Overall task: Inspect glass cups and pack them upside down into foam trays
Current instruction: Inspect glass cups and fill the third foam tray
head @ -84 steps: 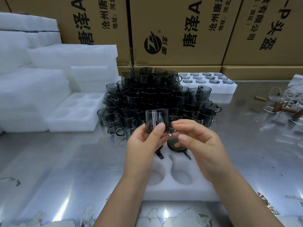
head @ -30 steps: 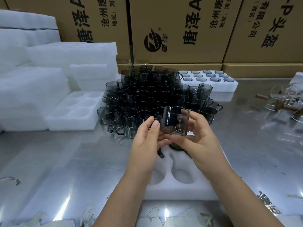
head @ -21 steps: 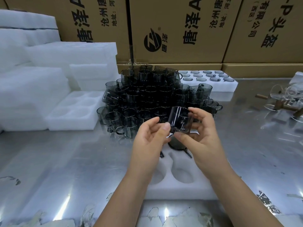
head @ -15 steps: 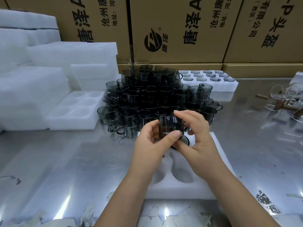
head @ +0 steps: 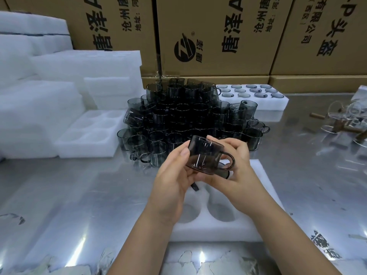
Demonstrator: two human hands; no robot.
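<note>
Smoked glass cup [head: 205,155] clamped between left hand [head: 174,175] thumb and curled right hand [head: 238,165] fingers | axis tilted near upright, handle rightward | empty foam tray [head: 260,195] pockets beneath hands.

Brown cardboard boxes [head: 214,36] printed with black characters are standing in a row along the far edge of the shiny metal worktop [head: 79,195], clear glass pieces with brown wooden handles [head: 341,121] are lying near its right edge, and ragged pale patches [head: 198,261] are showing along its near edge.

Packing workshop — cartons [head: 214,34]; foam trays [head: 89,133]
</note>
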